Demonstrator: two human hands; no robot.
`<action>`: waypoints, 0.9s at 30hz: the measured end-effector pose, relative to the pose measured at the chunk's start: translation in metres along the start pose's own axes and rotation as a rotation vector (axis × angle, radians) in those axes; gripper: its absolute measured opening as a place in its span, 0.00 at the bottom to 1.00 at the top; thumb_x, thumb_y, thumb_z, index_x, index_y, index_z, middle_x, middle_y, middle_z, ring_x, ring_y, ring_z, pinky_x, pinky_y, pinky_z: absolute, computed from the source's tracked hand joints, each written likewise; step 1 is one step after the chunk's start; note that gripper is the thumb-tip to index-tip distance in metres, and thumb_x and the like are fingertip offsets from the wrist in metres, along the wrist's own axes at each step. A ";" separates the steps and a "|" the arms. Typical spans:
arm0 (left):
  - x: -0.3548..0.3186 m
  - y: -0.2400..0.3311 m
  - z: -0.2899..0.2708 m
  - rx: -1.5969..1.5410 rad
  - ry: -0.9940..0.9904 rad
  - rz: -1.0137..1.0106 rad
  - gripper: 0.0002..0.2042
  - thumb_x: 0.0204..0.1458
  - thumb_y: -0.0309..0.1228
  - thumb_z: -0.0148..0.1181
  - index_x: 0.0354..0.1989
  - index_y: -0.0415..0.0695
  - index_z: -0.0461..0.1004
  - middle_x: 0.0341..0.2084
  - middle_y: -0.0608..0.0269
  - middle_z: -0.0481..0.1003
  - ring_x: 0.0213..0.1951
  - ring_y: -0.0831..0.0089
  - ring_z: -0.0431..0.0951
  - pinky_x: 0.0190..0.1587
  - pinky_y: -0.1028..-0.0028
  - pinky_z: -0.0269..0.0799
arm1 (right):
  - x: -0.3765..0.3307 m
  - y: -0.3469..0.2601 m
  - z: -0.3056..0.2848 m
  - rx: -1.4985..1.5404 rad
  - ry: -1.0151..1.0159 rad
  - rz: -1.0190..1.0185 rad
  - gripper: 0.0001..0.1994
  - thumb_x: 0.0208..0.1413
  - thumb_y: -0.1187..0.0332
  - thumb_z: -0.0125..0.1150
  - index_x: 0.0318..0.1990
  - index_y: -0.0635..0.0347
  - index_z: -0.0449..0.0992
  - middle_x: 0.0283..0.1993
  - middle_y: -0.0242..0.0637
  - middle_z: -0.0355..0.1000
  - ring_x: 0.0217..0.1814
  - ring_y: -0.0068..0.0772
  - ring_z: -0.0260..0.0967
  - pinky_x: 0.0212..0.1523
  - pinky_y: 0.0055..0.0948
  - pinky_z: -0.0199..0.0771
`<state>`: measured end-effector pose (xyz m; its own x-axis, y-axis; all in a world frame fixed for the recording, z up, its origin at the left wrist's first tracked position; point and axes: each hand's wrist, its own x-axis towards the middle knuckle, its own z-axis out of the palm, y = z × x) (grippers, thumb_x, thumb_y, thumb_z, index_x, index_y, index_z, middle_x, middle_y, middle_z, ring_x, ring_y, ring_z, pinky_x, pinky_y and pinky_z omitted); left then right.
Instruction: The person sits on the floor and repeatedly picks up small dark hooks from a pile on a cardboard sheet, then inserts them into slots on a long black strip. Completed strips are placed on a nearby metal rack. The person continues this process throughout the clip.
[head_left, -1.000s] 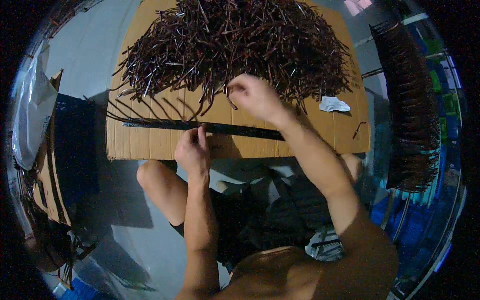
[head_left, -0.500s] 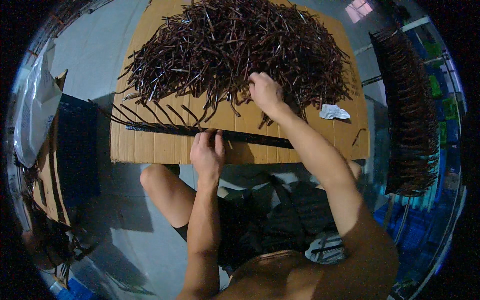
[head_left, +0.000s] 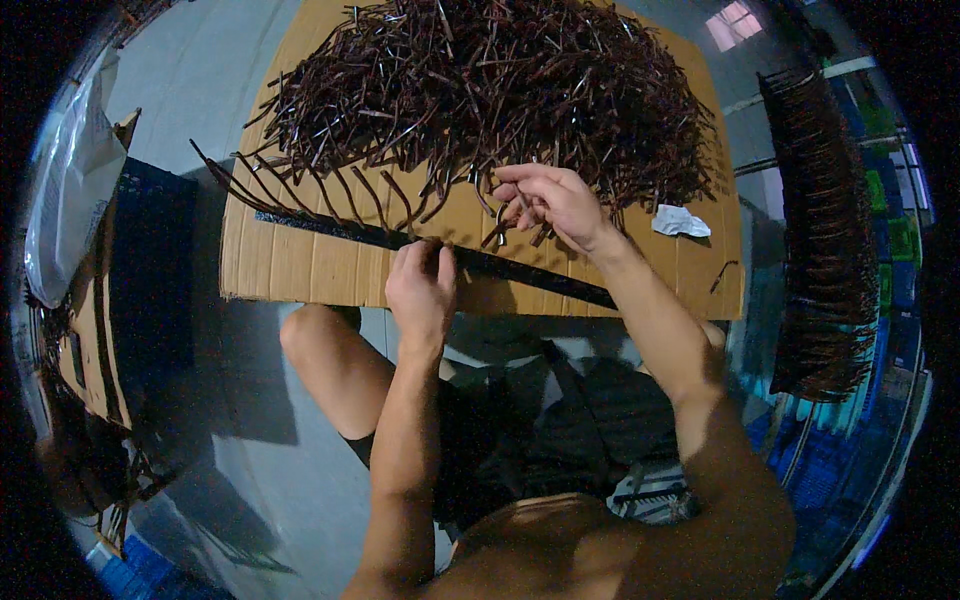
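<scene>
A long black bar (head_left: 520, 274) lies slantwise along the near part of the cardboard. Several thin, curved brown strips (head_left: 345, 195) stand up in a row from its left half. My left hand (head_left: 418, 290) is closed on the bar near its middle, beside the last strip of the row. Just beyond the bar, my right hand (head_left: 555, 205) has its fingers bent together around a thin brown strip, partly hidden by the fingers. A big tangled pile of similar brown strips (head_left: 480, 90) covers the far side of the cardboard, close past my right hand.
The cardboard sheet (head_left: 270, 270) spans the work area above my knees. On it lie a crumpled white scrap (head_left: 681, 221) and a lone bent strip (head_left: 722, 275) at right. A rack of hanging dark strips (head_left: 820, 240) stands far right; a plastic bag (head_left: 75, 190) is at left.
My right hand has drawn back from the pile's near edge toward the bar, with a thin strip in its fingers. The bar's left end has tipped farther away; my left hand stays on it.
</scene>
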<state>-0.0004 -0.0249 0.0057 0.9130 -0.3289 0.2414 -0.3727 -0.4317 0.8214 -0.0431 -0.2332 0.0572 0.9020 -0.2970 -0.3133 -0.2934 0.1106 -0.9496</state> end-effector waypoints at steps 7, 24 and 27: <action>-0.006 -0.003 0.003 -0.110 0.020 -0.102 0.08 0.48 0.29 0.63 0.33 0.38 0.75 0.26 0.53 0.77 0.28 0.62 0.79 0.33 0.70 0.73 | -0.003 0.012 0.055 -0.186 0.228 -0.210 0.14 0.55 0.75 0.57 0.49 0.67 0.66 0.39 0.38 0.74 0.40 0.24 0.71 0.40 0.20 0.69; -0.005 -0.011 0.005 0.082 0.017 0.103 0.04 0.49 0.28 0.59 0.28 0.42 0.73 0.25 0.58 0.75 0.29 0.58 0.74 0.32 0.65 0.69 | -0.011 0.038 0.091 -0.072 0.258 -0.436 0.06 0.55 0.75 0.60 0.34 0.65 0.68 0.28 0.31 0.72 0.32 0.18 0.71 0.33 0.18 0.72; -0.004 -0.013 0.005 0.084 0.039 0.125 0.04 0.49 0.28 0.59 0.28 0.42 0.74 0.25 0.57 0.75 0.28 0.58 0.74 0.32 0.64 0.69 | -0.018 0.030 0.093 -0.167 0.237 -0.405 0.05 0.55 0.76 0.60 0.34 0.65 0.69 0.28 0.31 0.72 0.31 0.18 0.71 0.33 0.18 0.71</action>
<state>-0.0005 -0.0222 -0.0091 0.8636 -0.3523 0.3607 -0.4953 -0.4590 0.7376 -0.0389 -0.1362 0.0352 0.8626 -0.4947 0.1058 0.0019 -0.2059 -0.9786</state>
